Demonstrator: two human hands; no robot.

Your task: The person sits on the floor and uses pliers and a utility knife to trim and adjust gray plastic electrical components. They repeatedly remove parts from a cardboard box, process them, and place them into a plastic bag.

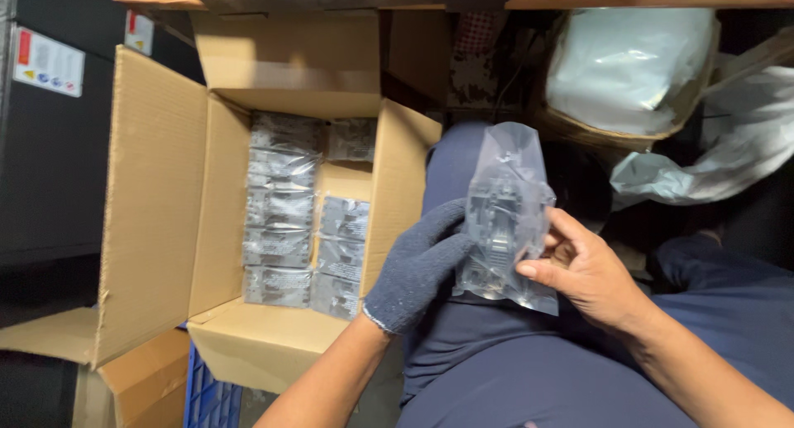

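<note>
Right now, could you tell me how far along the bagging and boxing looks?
Done: the cardboard box already holds two rows of bagged parts, stacked flat. In hand: the gloved left hand and the bare right hand hold one clear bag with a grey part inside, over the lap. Left: bare cardboard shows at the top of the right row, so the box looks only partly filled.

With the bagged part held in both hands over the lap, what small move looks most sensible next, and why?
Probably carry the clear bag left to the open carton. Both the gloved left hand and bare right hand grip it, and similar bagged parts already lie stacked there.
</note>
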